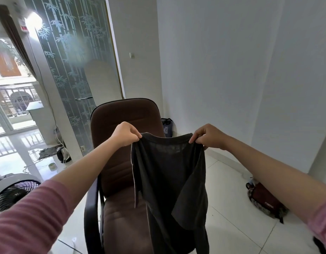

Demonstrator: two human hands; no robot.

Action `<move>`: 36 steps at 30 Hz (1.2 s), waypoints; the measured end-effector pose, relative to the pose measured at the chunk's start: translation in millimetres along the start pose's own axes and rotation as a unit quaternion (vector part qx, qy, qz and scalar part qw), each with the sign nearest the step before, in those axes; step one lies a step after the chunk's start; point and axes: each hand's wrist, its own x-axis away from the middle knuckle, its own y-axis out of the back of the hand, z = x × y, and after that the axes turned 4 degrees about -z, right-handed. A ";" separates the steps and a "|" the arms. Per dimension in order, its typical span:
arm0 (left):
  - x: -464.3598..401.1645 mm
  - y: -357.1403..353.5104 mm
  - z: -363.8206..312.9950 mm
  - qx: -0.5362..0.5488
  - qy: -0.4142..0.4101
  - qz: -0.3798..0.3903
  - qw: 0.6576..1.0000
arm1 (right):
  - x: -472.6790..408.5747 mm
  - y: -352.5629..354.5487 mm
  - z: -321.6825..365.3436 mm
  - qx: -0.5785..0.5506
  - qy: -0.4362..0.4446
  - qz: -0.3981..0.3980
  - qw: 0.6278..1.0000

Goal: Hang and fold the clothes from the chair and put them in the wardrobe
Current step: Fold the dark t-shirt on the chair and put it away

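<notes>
A dark grey shirt (169,176) hangs in the air in front of me, stretched by its top edge. My left hand (124,133) pinches its upper left corner and my right hand (208,136) pinches its upper right corner. The cloth drops down over the seat of a brown padded office chair (122,125) that stands directly behind it. One sleeve dangles at the right side. No wardrobe is in view.
A fan (12,193) stands low at the left. A dark red bag (264,200) lies on the white tiled floor at the right, another bag (166,125) behind the chair. A frosted glass door (76,70) and white walls close the corner.
</notes>
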 end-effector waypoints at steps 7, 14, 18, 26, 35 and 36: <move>5.7 26.8 0.2 0.025 0.060 0.182 0.981 | 4.4 -0.2 23.0 0.014 -0.023 0.090 0.996; 12.7 37.1 13.9 0.072 -0.035 0.187 0.979 | 6.8 1.6 36.1 0.084 0.050 0.092 0.991; 13.9 37.7 16.6 0.061 -0.097 0.163 0.980 | 7.8 -0.8 46.2 0.092 0.073 0.066 0.991; 8.5 44.6 15.9 -0.048 -0.146 0.191 0.970 | 5.6 -8.4 55.1 0.091 0.101 0.045 0.990; 6.9 54.0 11.2 -0.128 -0.171 0.185 0.959 | 1.1 -11.1 58.2 0.115 0.139 -0.008 0.984; 5.9 55.4 11.1 -0.133 -0.171 0.172 0.961 | 0.3 -10.1 58.3 0.115 0.146 -0.022 0.982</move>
